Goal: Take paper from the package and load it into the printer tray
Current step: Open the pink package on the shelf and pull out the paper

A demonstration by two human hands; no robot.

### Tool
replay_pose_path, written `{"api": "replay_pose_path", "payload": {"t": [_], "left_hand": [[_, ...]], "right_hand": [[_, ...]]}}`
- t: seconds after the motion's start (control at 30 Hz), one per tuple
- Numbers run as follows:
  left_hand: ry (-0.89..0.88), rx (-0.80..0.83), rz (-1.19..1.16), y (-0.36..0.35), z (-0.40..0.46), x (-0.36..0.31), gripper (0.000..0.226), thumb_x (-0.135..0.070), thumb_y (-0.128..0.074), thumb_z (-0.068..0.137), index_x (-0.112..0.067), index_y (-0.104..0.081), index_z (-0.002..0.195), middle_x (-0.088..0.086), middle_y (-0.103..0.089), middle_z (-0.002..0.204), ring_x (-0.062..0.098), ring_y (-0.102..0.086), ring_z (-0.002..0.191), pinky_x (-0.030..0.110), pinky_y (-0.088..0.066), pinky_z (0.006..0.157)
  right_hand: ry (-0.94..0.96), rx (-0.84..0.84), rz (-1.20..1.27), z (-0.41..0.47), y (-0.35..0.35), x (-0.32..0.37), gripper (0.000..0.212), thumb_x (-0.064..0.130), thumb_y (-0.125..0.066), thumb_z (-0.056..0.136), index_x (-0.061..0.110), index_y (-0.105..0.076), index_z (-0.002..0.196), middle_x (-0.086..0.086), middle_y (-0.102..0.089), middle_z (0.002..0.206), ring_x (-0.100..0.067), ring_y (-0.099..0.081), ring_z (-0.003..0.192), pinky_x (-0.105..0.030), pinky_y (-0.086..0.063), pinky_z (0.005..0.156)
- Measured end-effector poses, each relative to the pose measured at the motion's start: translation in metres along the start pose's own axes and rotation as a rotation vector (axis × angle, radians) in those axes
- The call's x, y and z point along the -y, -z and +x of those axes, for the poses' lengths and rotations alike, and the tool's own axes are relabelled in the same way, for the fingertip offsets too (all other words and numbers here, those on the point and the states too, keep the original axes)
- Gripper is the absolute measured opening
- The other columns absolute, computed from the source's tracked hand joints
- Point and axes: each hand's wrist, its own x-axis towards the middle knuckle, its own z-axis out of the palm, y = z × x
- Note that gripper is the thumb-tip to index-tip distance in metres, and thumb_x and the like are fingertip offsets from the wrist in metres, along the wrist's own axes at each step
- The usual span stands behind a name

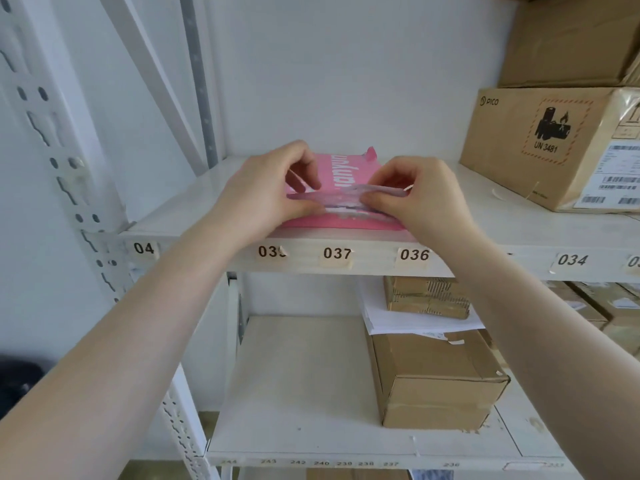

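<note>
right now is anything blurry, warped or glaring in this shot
Head view: soft even light, no glare; wide-angle bends the shelf edge and upright; the pink package's open end between left hand and right hand is motion-smeared; the cardboard box label stays legible.

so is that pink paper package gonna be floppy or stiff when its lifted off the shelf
Probably a bit floppy: the pink package looks thin and lies flat on the shelf. Its wrapper seems soft, since the opened edge crumples between the left hand and right hand. Likely light for its size, though its thickness is hard to judge.
</note>
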Motion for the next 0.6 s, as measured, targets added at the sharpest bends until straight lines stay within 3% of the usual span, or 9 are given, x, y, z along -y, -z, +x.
{"api": "replay_pose_path", "payload": {"t": [0.1,0.2,0.33,0.4,0.5,0.6], "left_hand": [[0.064,0.055,-0.104,0.011,0.000,0.010,0.018,-0.021,-0.080,0.073,-0.018,-0.069,0.087,-0.005,-0.068,0.077,-0.002,-0.056,0.048,0.015,-0.047,0.052],[0.109,0.065,-0.203,0.013,0.004,0.015,0.010,-0.014,-0.077,0.075,-0.015,-0.073,0.084,-0.003,-0.067,0.071,0.000,-0.057,0.050,0.016,-0.049,0.052],[0.183,0.074,-0.286,0.011,0.009,0.021,0.012,-0.015,-0.077,0.075,-0.010,-0.074,0.086,0.004,-0.071,0.076,0.003,-0.062,0.065,0.012,-0.048,0.064],[0.200,0.096,-0.316,0.012,0.010,0.022,0.015,-0.014,-0.077,0.075,-0.008,-0.074,0.088,0.002,-0.070,0.074,-0.001,-0.062,0.061,0.009,-0.047,0.062],[0.198,0.195,-0.374,0.017,0.007,0.023,0.023,-0.008,-0.076,0.075,-0.002,-0.071,0.096,0.004,-0.066,0.071,0.001,-0.061,0.055,0.013,-0.048,0.056],[0.190,0.230,-0.359,0.023,0.004,0.027,0.029,-0.003,-0.078,0.070,-0.001,-0.069,0.097,-0.010,-0.060,0.059,-0.003,-0.056,0.050,0.009,-0.043,0.050]], "right_hand": [[0.023,-0.019,-0.018,-0.001,-0.010,0.007,0.030,0.036,-0.082,0.061,0.024,-0.062,0.081,0.009,-0.066,0.086,-0.011,-0.056,0.085,-0.029,-0.043,0.073],[0.109,-0.072,-0.068,0.000,-0.021,0.016,0.042,0.038,-0.082,0.059,0.024,-0.054,0.087,0.009,-0.060,0.091,-0.017,-0.050,0.092,-0.030,-0.040,0.075],[0.243,-0.064,-0.089,-0.002,-0.028,0.020,0.026,0.033,-0.082,0.062,0.024,-0.062,0.076,0.006,-0.056,0.106,-0.016,-0.043,0.104,-0.028,-0.035,0.088],[0.258,-0.010,-0.135,-0.004,-0.032,0.018,0.015,0.036,-0.080,0.065,0.030,-0.070,0.073,0.008,-0.056,0.115,-0.016,-0.042,0.113,-0.034,-0.035,0.098],[0.216,0.035,-0.200,-0.002,-0.035,0.018,0.014,0.040,-0.079,0.067,0.034,-0.074,0.079,0.010,-0.057,0.118,-0.018,-0.040,0.120,-0.038,-0.031,0.105],[0.182,0.051,-0.218,0.000,-0.036,0.021,0.012,0.038,-0.079,0.067,0.034,-0.075,0.077,0.011,-0.059,0.118,-0.018,-0.039,0.122,-0.038,-0.027,0.109]]}}
